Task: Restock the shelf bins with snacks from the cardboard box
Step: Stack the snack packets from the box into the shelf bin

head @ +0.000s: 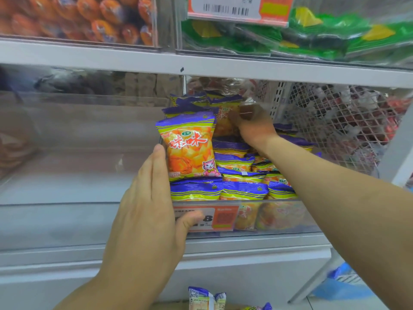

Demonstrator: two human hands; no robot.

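Observation:
A clear shelf bin [279, 220] on the middle shelf holds several orange, yellow and purple snack bags; one upright bag [190, 148] with a pink cat faces me at the bin's left front. My left hand [152, 209] lies flat, fingers straight, against the bin's left front corner, thumb on the price label [223, 217]. My right hand [252, 126] reaches deep into the bin and grips a snack bag [224, 121] at the back; its fingers are partly hidden. More bags [205, 297] show at the bottom edge, over a strip of cardboard box.
A clear bin [67, 153] stands to the left. The upper shelf [201, 63] carries bins of orange packets [89, 19] and green packets [312, 34]. A white mesh divider [335, 121] stands on the right. Something blue [344, 285] lies on the floor.

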